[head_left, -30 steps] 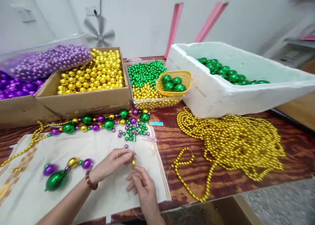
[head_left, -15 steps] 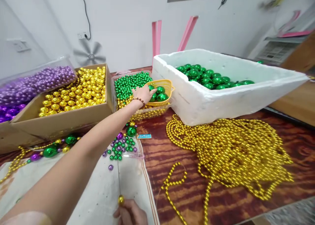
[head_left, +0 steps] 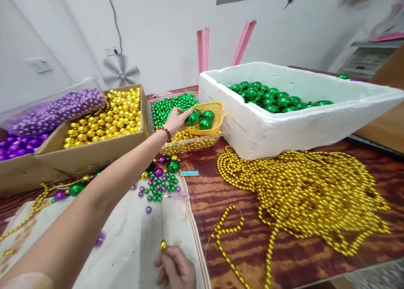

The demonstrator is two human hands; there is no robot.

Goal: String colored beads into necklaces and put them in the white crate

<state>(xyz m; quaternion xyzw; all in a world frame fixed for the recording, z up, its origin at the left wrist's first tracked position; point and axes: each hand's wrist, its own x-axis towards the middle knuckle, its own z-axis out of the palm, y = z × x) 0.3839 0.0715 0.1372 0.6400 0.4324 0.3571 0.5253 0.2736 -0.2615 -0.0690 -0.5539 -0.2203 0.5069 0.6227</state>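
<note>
left hand [head_left: 174,119] grasps a green ball [head_left: 191,119] at the yellow basket [head_left: 217,109]; right hand [head_left: 176,271] pinches a needle [head_left: 162,221] upright, holding its gold bead [head_left: 163,245] on.

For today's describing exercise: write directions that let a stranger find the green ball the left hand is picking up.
Start at the white foam box of green balls. Against its left wall sits a small yellow basket atop a clear tray of beads. The green ball at the basket's left edge is the only one pinched by the left hand.

Bead-stringing workshop, cardboard boxes of gold beads [head_left: 104,118], foam crate [head_left: 293,124], wooden worktable [head_left: 227,188]
</note>
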